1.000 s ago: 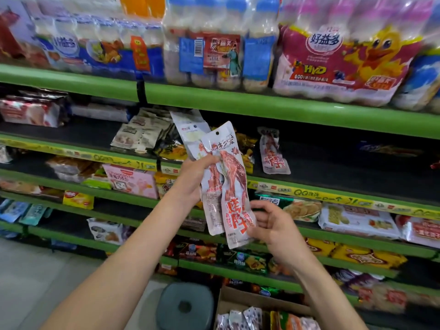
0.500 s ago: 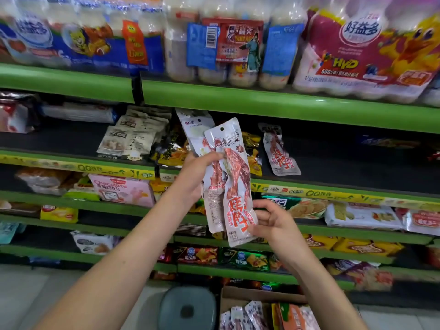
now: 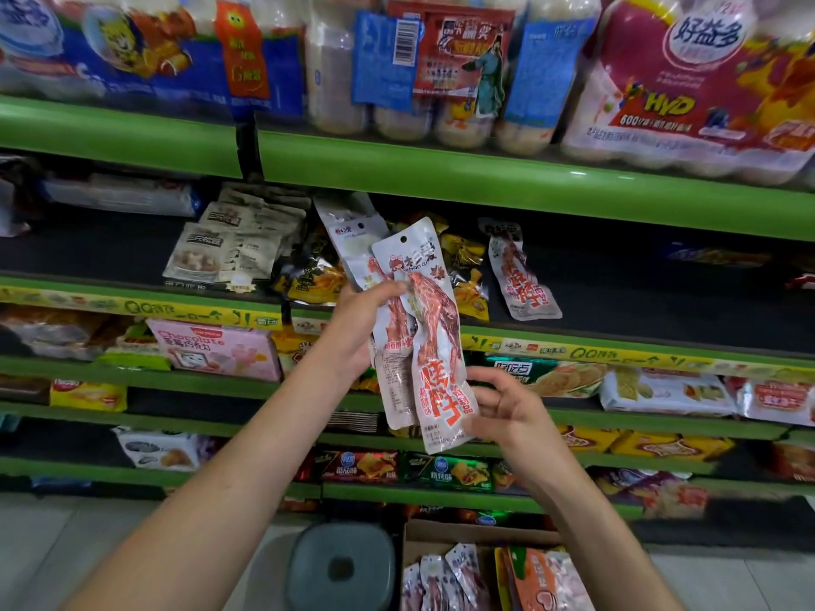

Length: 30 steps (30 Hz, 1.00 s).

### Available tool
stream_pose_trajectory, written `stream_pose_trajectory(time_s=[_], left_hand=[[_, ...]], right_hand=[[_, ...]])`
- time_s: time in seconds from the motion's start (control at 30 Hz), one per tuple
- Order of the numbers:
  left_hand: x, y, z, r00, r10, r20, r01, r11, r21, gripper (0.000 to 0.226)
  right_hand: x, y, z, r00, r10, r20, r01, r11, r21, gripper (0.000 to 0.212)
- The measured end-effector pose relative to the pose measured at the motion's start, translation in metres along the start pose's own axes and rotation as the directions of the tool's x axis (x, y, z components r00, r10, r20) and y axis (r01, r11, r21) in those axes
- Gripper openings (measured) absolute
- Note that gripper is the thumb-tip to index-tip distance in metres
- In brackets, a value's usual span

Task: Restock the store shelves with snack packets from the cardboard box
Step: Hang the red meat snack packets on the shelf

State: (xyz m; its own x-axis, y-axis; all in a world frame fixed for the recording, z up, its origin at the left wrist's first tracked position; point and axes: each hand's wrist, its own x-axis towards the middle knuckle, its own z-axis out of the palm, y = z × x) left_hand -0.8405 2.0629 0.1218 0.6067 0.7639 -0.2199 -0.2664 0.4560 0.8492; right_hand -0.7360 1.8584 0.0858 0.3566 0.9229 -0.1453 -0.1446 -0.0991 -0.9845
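Snack packets [image 3: 423, 341] stand upright, long axis vertical, fanned in my left hand [image 3: 353, 337] gripping their middles, while my right hand [image 3: 507, 412] pinches the front packet's bottom edge; matching packet [image 3: 520, 271] on shelf [image 3: 617, 297] lies up-right, beyond both.

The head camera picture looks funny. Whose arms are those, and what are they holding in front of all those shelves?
The camera sits on a person's head, so you see that person's own two bare arms reaching out. The left hand grips a bunch of long white snack packets with red printing. The right hand pinches the bottom of the front packet. Behind them are green metal store shelves with big packs of drink bottles on top and snacks below. One matching packet already lies on the dark shelf. Down on the floor are a brown cardboard box with more packets and a round grey stool.
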Motion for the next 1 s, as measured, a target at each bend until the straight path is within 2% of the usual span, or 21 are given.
stream_pose_trajectory(time_s=[0.2, 0.33, 0.43, 0.6, 0.7, 0.8, 0.9, 1.0], left_hand=[[0.002, -0.002, 0.0, 1.0, 0.014, 0.022, -0.014, 1.0, -0.004, 0.023], [0.004, -0.004, 0.001, 1.0, 0.015, -0.026, -0.016, 1.0, -0.021, 0.024], [0.005, -0.005, 0.003, 0.999, 0.023, -0.029, -0.024, 0.999, -0.031, 0.024], [0.004, -0.004, 0.005, 0.999, 0.032, -0.02, -0.032, 0.999, -0.006, 0.024], [0.003, -0.005, 0.01, 0.998, 0.052, -0.043, -0.052, 0.999, -0.005, 0.025], [-0.001, -0.005, 0.022, 0.996, 0.084, -0.024, -0.084, 0.996, 0.018, 0.027], [-0.005, -0.004, 0.035, 0.993, 0.116, 0.021, -0.117, 0.991, 0.072, 0.029], [-0.006, -0.001, 0.038, 0.995, 0.092, 0.027, -0.093, 0.995, 0.047, 0.024]], right_hand=[[0.0, 0.004, -0.004, 0.999, 0.043, 0.021, -0.043, 0.998, 0.04, 0.054], [-0.002, 0.007, -0.004, 0.999, 0.045, -0.024, -0.042, 0.995, 0.093, 0.055], [-0.004, 0.008, -0.006, 0.998, 0.024, -0.061, -0.017, 0.992, 0.123, 0.048], [-0.006, 0.003, -0.004, 0.993, 0.064, -0.103, -0.057, 0.996, 0.071, 0.044], [-0.004, -0.012, 0.005, 0.986, 0.082, -0.147, -0.084, 0.996, -0.007, 0.022], [0.003, -0.027, 0.012, 0.974, 0.064, -0.216, -0.082, 0.994, -0.075, 0.023], [0.007, -0.043, 0.01, 0.963, 0.021, -0.268, -0.05, 0.994, -0.1, 0.008], [0.011, -0.057, -0.011, 0.933, 0.015, -0.359, -0.057, 0.993, -0.107, 0.008]])
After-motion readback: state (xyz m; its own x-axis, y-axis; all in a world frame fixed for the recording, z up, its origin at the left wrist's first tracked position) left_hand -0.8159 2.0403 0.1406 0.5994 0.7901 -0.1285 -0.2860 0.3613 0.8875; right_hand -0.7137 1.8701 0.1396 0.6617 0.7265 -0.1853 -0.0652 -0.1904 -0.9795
